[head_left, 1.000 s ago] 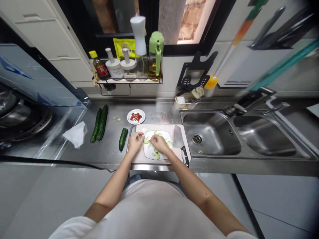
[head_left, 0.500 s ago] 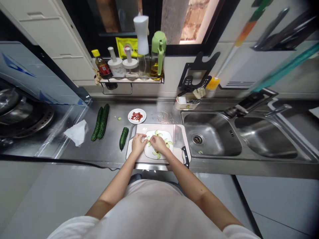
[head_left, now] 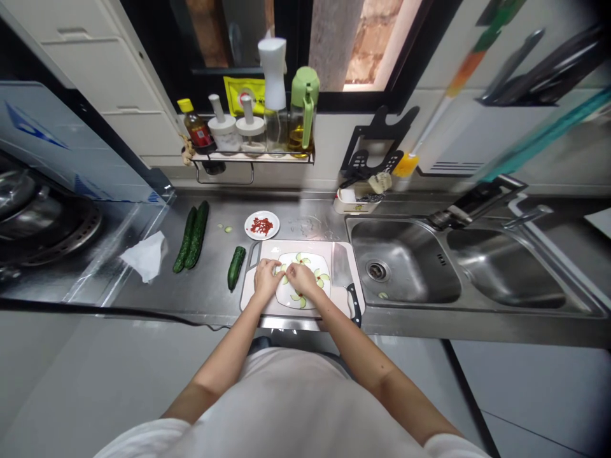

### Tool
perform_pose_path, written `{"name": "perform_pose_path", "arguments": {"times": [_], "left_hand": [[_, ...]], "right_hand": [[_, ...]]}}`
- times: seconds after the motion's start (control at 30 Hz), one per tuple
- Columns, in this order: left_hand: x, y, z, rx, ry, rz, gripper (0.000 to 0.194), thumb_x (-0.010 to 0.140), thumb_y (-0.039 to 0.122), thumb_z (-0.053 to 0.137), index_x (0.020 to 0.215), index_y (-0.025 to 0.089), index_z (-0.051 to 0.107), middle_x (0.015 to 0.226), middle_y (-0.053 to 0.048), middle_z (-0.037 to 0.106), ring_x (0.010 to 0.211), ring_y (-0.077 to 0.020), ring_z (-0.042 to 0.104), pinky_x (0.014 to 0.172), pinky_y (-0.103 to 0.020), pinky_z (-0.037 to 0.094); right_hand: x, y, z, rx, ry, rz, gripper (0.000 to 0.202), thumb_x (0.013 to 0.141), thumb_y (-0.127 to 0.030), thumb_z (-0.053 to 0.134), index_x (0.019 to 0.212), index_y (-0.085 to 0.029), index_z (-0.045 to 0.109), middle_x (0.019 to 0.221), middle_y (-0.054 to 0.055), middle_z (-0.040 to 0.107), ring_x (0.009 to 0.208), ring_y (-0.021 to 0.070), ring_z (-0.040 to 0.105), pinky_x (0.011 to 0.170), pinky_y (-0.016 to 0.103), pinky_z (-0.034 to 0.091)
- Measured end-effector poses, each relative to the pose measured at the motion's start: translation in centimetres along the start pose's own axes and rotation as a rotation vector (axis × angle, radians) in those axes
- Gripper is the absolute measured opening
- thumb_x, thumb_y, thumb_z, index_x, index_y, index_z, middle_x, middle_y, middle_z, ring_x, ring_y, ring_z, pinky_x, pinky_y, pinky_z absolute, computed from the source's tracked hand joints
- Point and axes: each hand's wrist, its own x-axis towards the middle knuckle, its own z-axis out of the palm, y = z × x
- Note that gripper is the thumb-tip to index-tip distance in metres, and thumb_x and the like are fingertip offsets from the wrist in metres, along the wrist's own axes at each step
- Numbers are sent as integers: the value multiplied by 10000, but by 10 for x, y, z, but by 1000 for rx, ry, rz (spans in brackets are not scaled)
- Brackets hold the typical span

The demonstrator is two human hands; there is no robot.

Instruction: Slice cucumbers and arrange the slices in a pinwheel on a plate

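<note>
My left hand (head_left: 267, 278) is at the left side of a white square plate (head_left: 286, 297), thumb and forefinger closed around the edge of a thin cucumber slice (head_left: 283, 268). My right hand (head_left: 302, 280) is over the plate's middle, fingertips pinched together close to the same slice; what they hold is too small to make out. Other fanned cucumber slices (head_left: 322, 278) with small red bits at their centres lie around the plate. Beneath it is a pale cutting board (head_left: 252, 300), with a knife (head_left: 340, 264) lying along its right side.
A small plate (head_left: 247, 226) of chopped red bits (head_left: 261, 226) stands behind the board. Left of it lie a cut cucumber (head_left: 236, 268), two whole cucumbers (head_left: 196, 235) and a white cloth or tissue (head_left: 146, 256). A double sink (head_left: 410, 254) is at right; a seasoning rack (head_left: 252, 156) hangs behind.
The view has shifted slightly. Both hands stay at the left slices with almost the same grip; nothing else has visibly moved.
</note>
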Motion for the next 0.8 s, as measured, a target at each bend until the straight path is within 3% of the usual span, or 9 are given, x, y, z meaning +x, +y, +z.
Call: {"name": "perform_pose_path", "arguments": {"times": [0.5,0.8], "left_hand": [[0,6,3,-7,8,-3,221,765,218,669,984,244,689,1026,-53,592,1017,-224,581,895,-331,440],[-4,6,3,-83,32,-17,186,775,216,664,959,226,690,1012,-48,602,990,-205,586,878,-314,441]], "right_hand": [[0,1,0,-52,45,-3,137,882,-256,527,937,-206,642,852,48,678,811,188,603,602,244,261],[-17,-3,-19,-8,78,45,157,906,-260,501,976,-208,631,734,15,639,696,158,571,593,236,246]]}}
